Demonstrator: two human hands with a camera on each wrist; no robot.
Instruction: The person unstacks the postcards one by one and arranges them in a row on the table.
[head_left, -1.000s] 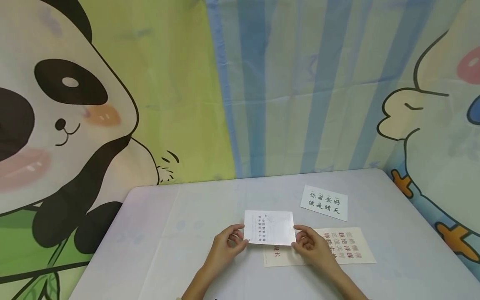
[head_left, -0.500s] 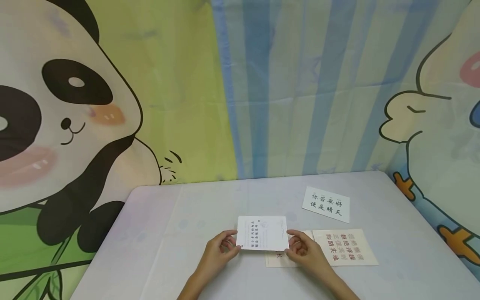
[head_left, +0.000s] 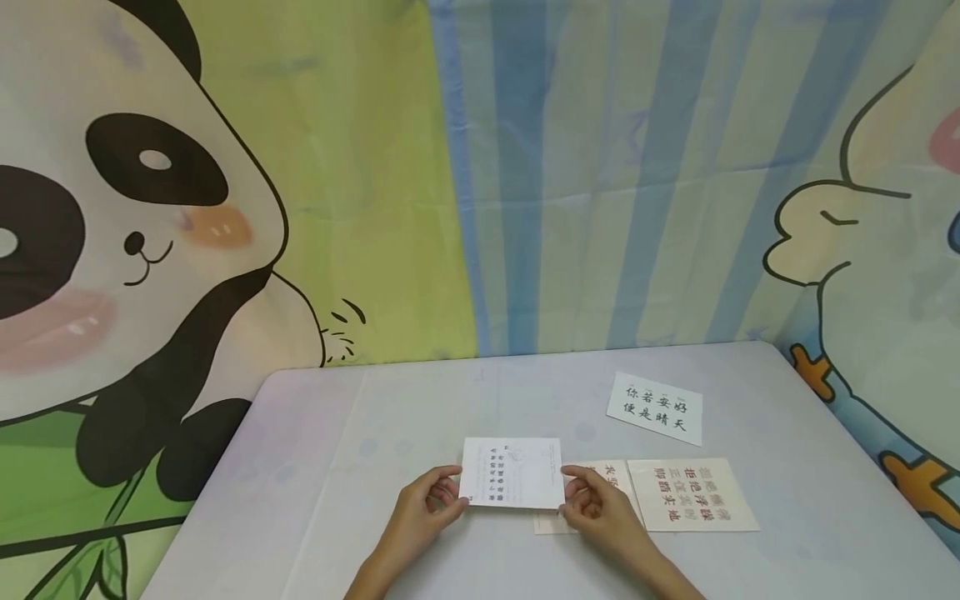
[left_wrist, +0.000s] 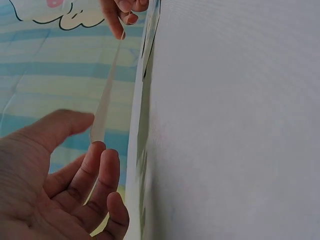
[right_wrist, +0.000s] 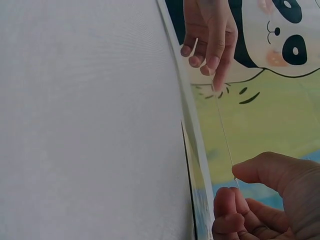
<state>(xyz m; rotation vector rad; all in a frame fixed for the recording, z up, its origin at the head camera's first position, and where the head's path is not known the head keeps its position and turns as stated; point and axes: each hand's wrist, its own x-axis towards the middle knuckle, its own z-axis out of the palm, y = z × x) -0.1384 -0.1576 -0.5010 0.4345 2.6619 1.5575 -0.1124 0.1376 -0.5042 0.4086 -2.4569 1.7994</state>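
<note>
— So what have you got there?

— My left hand pinches the left edge of a white card, thumb on top and fingers curled under. My right hand pinches the right edge the same way.

— Is the card on the counter?

— Not flat on it. In the left wrist view the card shows edge-on, held clear of the counter between my left fingers and my right hand. The right wrist view shows the same thin edge running from my right hand to my left hand.

— Where does it sit over the counter?

— Near the front edge, about the middle. Its right side covers the left end of a cream card with red and dark characters, which lies flat just beside my right hand.

— Anything else?

— Another white card with dark characters lies farther back to the right, apart from the rest. A panda curtain hangs behind the counter.
</note>
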